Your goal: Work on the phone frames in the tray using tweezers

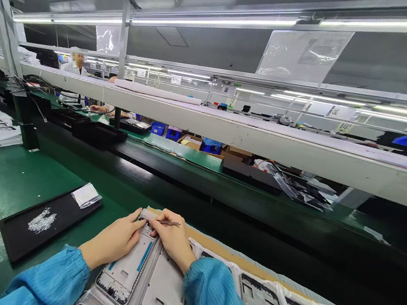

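My left hand point(116, 240) grips the upper end of a phone middle frame point(124, 274), its thumb and fingers closed at the edge. Blue strips run along this silver frame, which lies in a plastic tray point(133, 301). Over the same upper end, my right hand point(173, 242) is closed on a pair of tweezers point(172, 223), with the handle end pointing right. The tweezer tips are hidden by my fingers. Just right of it lies a second phone frame point(163, 292), partly under my right forearm.
A black tray point(58, 225) at left holds a pile of small clear pieces point(42, 220) and a small bag point(86, 195). More frames point(261, 299) lie at right. A dark conveyor belt point(253, 231) runs beyond, below a white shelf point(248, 134). Another person point(74, 66) sits far across.
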Motion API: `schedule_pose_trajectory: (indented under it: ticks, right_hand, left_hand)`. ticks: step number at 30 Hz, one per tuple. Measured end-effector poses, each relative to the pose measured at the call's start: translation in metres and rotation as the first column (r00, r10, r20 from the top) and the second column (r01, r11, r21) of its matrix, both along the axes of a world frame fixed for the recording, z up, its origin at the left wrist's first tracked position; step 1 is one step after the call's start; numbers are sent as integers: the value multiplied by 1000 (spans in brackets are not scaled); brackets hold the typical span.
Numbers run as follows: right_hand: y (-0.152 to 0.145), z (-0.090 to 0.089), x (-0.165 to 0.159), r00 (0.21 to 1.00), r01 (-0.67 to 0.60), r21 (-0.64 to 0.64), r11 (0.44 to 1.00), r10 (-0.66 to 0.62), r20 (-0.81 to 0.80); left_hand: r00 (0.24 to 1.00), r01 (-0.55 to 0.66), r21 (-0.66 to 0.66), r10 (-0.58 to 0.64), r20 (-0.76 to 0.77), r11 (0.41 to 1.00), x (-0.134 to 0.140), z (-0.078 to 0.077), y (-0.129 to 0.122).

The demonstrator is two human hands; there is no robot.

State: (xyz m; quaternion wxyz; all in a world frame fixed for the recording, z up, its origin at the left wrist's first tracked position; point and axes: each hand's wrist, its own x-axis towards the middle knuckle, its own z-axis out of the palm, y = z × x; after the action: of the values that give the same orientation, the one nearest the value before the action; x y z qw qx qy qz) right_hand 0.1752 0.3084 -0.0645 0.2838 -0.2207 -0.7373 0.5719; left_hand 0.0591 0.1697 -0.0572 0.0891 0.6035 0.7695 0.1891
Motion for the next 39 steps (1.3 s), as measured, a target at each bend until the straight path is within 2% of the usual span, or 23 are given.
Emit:
schedule_pose_trajectory:
  ticks: [6, 21, 27, 30, 34, 37, 39]
  right_hand:
    - [-1, -1, 0, 1000, 9, -6, 1000, -9, -6]
    - [-1, 1, 1, 1000, 20, 19, 1000, -19, -20]
    - [7, 1, 3, 988, 149, 62, 987, -147, -45]
    - [17, 3, 4, 973, 232, 125, 965, -227, -53]
    - [42, 7, 17, 953, 292, 299, 908, -303, -11]
    - [65, 5, 32, 933, 288, 441, 850, -353, 72]
    - [75, -1, 39, 924, 234, 501, 833, -350, 152]
  left_hand:
    - [1000, -6, 9, 7, -26, 1000, 2, 5, 2]
    - [1000, 14, 29, -14, -19, 999, 2, 3, 1]
    - [999, 18, -17, -18, -27, 1000, 3, 3, 4]
    - [999, 19, -28, -20, -28, 999, 2, 1, 6]
    - [999, 26, -34, -27, -32, 999, 0, 1, 8]
    - [999, 30, -34, -32, -38, 999, 0, 6, 7]
    - [999, 31, -31, -32, -42, 999, 2, 9, 8]
